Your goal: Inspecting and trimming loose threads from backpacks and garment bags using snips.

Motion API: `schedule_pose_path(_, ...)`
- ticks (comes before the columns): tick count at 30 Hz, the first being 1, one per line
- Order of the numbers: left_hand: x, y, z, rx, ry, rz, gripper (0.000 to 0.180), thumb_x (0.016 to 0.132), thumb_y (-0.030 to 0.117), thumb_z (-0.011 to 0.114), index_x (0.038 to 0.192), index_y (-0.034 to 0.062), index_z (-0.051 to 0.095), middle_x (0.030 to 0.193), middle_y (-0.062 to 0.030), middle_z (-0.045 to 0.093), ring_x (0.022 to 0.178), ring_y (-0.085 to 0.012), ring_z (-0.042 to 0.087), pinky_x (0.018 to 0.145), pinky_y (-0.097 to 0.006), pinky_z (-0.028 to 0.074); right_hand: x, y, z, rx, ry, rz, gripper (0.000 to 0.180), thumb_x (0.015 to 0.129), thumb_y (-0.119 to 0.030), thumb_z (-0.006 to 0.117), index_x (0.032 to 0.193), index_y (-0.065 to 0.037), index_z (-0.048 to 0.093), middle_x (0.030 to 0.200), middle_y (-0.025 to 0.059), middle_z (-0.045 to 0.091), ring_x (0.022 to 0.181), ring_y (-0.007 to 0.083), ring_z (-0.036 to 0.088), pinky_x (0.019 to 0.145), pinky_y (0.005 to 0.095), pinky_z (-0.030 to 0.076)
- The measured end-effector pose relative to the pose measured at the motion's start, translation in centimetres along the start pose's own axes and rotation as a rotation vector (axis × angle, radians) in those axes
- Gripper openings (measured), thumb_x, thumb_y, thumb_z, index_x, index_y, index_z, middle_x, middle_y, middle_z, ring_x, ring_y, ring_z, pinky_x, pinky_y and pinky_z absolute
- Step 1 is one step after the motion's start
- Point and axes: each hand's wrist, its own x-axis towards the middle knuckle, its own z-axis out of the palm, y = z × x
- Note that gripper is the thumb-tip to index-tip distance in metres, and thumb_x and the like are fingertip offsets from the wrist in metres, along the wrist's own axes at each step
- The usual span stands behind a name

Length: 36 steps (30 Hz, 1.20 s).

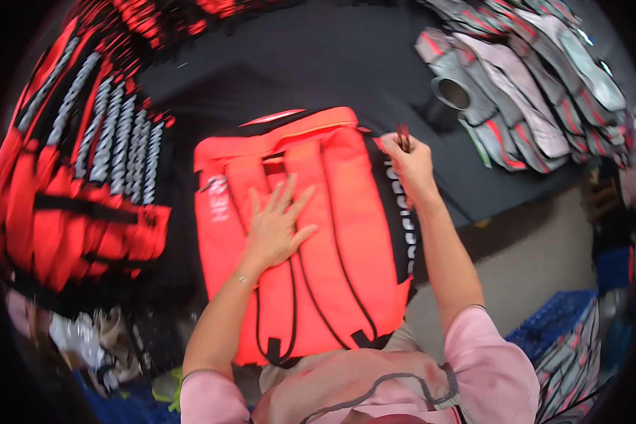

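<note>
A bright coral-red backpack (pixel 353 233) with black side panels lies flat before me, its shoulder straps and black cords facing up. My left hand (pixel 275 225) rests on the straps with its fingers spread, holding nothing. At the bag's upper right corner, my right hand (pixel 411 166) is closed around a pair of small dark-red thread snips (pixel 403 134), whose points stick up above the fingers. The rest of the snips is hidden in the palm. That hand is beside the black side panel with white lettering.
Red and black bags with grey twisted cords (pixel 106 134) are stacked at the left. Grey and pink bags (pixel 523 92) lie in a row at the far right, next to a dark metal cup (pixel 451 94). A dark cloth (pixel 275 71) covers the table. A blue crate (pixel 555 321) stands at lower right.
</note>
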Motion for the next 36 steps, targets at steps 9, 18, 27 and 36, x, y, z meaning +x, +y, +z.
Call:
schedule_pose_path(9, 0.7, 1.5, -1.2, -0.062, -0.044, -0.026, 0.073, 0.088, 0.051, 0.059, 0.151, 0.0233, 0.034, 0.161, -0.0097, 0.017, 0.146, -0.0291, 0.024, 0.114, -0.065, 0.003, 8.3, 4.0, -6.3, -0.761, 0.474, -0.466, 0.037, 0.083, -0.018, 0.066, 0.116, -0.001, 0.064, 0.107, 0.0175, 0.066, 0.107, 0.0335, 0.061, 0.095, 0.04, 0.046)
schedule_pose_path(18, 0.4, 1.0, -1.2, -0.069, -0.007, -0.044, 0.072, 0.087, 0.046, 0.061, 0.15, 0.0206, 0.036, 0.161, -0.0099, 0.018, 0.144, -0.0286, 0.029, 0.115, -0.063, 0.002, 4.5, 1.7, -15.8, -1.389, 0.759, -0.416, 0.02, 0.084, -0.016, 0.065, 0.102, -0.007, 0.064, 0.098, 0.0117, 0.061, 0.098, 0.0315, 0.057, 0.084, 0.0458, 0.048)
schedule_pose_path(27, 0.4, 1.7, -1.9, -0.132, -0.031, -0.09, 0.069, 0.087, 0.043, 0.062, 0.148, 0.0189, 0.039, 0.16, -0.0094, 0.021, 0.144, -0.0266, 0.029, 0.116, -0.06, 0.0, 5.8, 3.8, -19.4, -1.426, 0.701, -0.336, 0.014, 0.086, -0.009, 0.056, 0.099, -0.003, 0.058, 0.098, 0.0182, 0.057, 0.097, 0.0356, 0.059, 0.08, 0.0468, 0.053)
schedule_pose_path(36, 0.5, 1.4, -1.6, -0.12, -0.006, -0.074, 0.071, 0.086, 0.046, 0.062, 0.148, 0.0203, 0.039, 0.16, -0.0091, 0.02, 0.143, -0.0275, 0.031, 0.116, -0.062, 0.001, 1.5, -6.6, -18.8, -1.165, 0.61, -0.539, 0.021, 0.091, -0.02, 0.061, 0.103, -0.003, 0.06, 0.103, 0.0202, 0.057, 0.094, 0.0422, 0.061, 0.079, 0.0499, 0.05)
